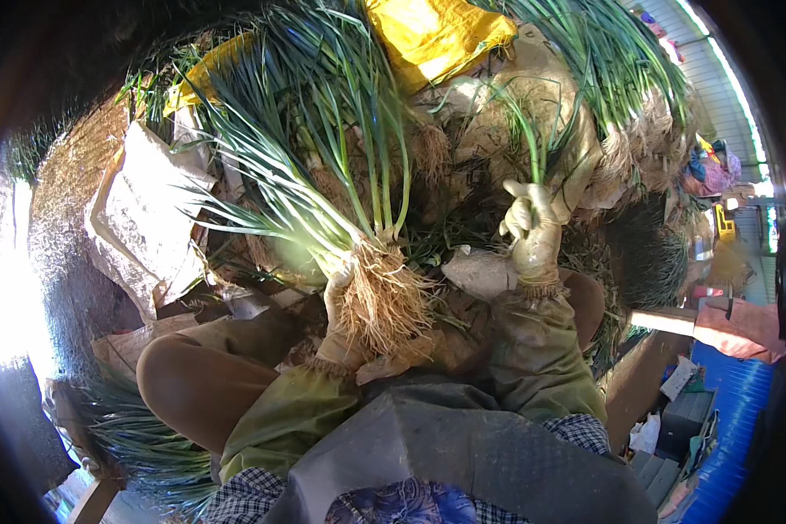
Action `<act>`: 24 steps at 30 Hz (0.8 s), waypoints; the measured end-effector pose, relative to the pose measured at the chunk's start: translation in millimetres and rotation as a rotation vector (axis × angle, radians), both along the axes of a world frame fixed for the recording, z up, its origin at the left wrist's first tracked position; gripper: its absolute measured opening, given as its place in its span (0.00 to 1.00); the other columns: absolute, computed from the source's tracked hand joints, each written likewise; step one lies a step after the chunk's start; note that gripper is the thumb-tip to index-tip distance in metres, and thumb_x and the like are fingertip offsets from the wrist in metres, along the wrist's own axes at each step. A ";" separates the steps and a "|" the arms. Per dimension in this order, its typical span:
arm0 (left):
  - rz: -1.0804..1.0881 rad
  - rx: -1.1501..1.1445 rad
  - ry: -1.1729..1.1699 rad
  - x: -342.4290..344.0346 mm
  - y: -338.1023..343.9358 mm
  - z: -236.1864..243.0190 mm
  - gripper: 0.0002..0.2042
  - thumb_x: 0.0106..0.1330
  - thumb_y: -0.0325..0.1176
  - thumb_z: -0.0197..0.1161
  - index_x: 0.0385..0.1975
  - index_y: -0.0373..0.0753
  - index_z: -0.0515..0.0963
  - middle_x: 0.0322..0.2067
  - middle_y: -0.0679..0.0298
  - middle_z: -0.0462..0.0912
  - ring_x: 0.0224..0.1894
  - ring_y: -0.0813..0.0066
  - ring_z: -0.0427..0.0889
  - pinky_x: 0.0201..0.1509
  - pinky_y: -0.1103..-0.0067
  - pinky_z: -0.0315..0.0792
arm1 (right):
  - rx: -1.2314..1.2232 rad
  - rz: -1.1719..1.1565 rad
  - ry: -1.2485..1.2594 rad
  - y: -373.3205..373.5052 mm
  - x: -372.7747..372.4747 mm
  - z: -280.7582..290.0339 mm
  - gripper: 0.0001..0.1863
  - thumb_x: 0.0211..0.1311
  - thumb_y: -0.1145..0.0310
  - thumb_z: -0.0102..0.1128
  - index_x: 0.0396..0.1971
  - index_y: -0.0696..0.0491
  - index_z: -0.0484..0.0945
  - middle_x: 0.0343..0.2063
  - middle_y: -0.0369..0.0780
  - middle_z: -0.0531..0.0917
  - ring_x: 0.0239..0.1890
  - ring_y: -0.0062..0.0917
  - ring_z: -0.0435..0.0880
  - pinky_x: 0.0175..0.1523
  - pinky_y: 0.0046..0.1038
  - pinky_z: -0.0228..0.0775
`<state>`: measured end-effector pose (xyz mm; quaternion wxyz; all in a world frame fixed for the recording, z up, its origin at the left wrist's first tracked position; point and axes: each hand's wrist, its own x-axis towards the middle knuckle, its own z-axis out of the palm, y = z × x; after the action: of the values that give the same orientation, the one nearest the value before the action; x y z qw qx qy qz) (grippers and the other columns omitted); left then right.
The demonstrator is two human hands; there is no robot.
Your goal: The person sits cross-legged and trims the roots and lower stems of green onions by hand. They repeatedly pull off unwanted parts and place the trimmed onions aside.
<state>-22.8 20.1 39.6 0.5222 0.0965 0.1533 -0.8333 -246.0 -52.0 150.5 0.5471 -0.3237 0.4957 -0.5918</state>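
A bunch of green onions (pixel 314 205) fans up and away from my left hand (pixel 333 301), its tangled tan roots (pixel 384 297) hanging toward me. My gloved left hand is closed round the bunch near the root end, and the roots hide most of its fingers. To the right, my right hand (pixel 533 225), in a pale soiled glove, has its fingers curled together. A few thin green onion leaves (pixel 533 144) rise straight up from its grip; their lower end is hidden in the hand.
A large heap of green onions (pixel 301 87) lies ahead, another pile (pixel 620 70) at the far right. Yellow plastic sheeting (pixel 441 35) and a pale sack (pixel 144 218) lie among them. More green onions (pixel 153 441) lie at the lower left. A blue surface (pixel 734 419) is at right.
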 end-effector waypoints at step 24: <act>-0.089 -0.075 -0.079 -5.4 -4.6 10.0 0.29 0.56 0.38 0.56 0.58 0.35 0.62 0.51 0.52 0.72 0.51 0.60 0.75 0.56 0.65 0.72 | 0.188 0.016 1.100 5.1 -0.5 8.4 0.16 0.61 0.61 0.53 0.43 0.57 0.74 0.37 0.41 0.77 0.38 0.23 0.75 0.44 0.28 0.68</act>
<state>-28.1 15.5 49.6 0.4935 0.1163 0.0968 -0.8565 -246.5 -46.9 158.8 0.2386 -0.5384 0.7564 -0.2847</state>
